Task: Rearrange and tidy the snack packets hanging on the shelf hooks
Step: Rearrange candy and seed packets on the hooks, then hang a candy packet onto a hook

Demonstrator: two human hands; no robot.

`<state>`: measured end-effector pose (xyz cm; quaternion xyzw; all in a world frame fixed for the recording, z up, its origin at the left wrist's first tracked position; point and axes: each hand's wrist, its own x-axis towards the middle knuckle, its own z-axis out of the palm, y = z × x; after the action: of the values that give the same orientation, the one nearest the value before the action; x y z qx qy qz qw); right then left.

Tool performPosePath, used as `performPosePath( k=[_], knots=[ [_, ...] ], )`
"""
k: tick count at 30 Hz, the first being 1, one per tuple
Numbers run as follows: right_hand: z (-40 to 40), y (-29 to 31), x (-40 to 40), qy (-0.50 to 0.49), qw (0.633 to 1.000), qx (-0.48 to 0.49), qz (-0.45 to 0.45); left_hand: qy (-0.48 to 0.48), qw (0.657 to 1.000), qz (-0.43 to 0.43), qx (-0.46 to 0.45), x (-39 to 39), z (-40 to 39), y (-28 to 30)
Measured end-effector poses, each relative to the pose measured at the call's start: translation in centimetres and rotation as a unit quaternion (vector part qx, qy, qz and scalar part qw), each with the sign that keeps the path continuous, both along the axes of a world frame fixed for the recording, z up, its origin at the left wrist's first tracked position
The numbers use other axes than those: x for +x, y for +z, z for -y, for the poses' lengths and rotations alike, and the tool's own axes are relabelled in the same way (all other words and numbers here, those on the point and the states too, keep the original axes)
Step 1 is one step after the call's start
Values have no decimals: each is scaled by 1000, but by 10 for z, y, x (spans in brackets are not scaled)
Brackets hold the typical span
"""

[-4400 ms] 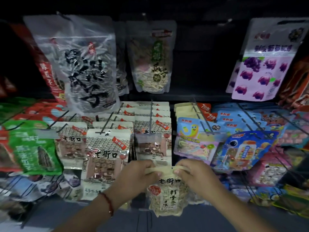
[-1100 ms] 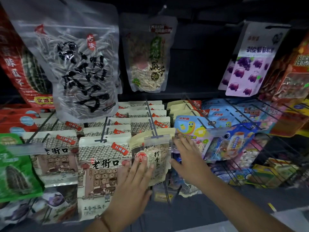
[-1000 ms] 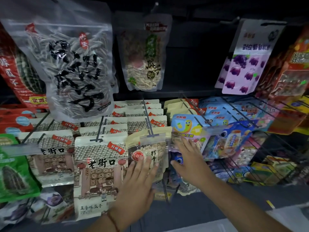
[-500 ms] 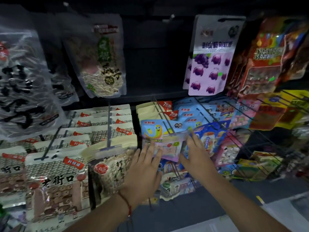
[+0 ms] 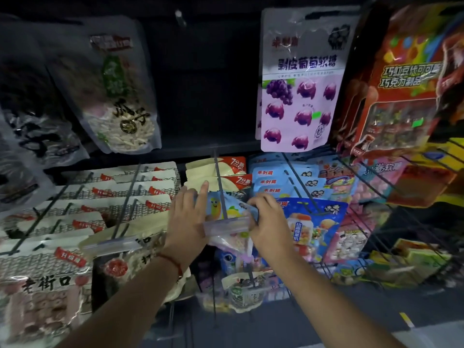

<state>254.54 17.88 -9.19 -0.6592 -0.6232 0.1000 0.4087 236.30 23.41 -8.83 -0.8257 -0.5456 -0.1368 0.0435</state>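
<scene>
Here, packet: blue packet at the hook's front end, mid-shelf.
Hands: left hand flat-fingered against its left side; right hand pinching its right edge.
Advice: probably best squared level behind the price tag.
Surroundings: grape bag upper right; dark back panel.

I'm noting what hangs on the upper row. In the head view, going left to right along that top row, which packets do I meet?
Black-lettered clear bag → clear bag of pale seeds → empty dark gap → purple grape candy packet → red chocolate box pack.
</scene>
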Motion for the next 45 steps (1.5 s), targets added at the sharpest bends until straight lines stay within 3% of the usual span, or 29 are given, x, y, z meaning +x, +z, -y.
performPosePath(
  k=[6, 12, 16, 23, 34, 40, 45],
  knots=[
    [2, -7, 9, 25, 996, 35, -78, -26, 993, 70, 95, -7, 7, -12],
    [22, -8, 14, 58, 985, 16, -160, -17, 994, 99, 35, -9, 41, -3],
    [37, -3, 10, 63, 971, -6, -232, -48, 990, 125, 54, -18, 59, 1],
    [74, -14, 1, 30, 963, -28, -267, -91, 983, 157, -29, -34, 93, -18],
    [158, -20, 0, -132, 943, -12, -304, -226, 946, 211, -97, -13, 113, -20],
    [193, -16, 13, -201, 902, 39, -381, -306, 905, 225, -194, 15, 132, -5],
    [211, -7, 33, -216, 870, 47, -440, -315, 891, 239, -222, 49, 139, 12]
  ],
)
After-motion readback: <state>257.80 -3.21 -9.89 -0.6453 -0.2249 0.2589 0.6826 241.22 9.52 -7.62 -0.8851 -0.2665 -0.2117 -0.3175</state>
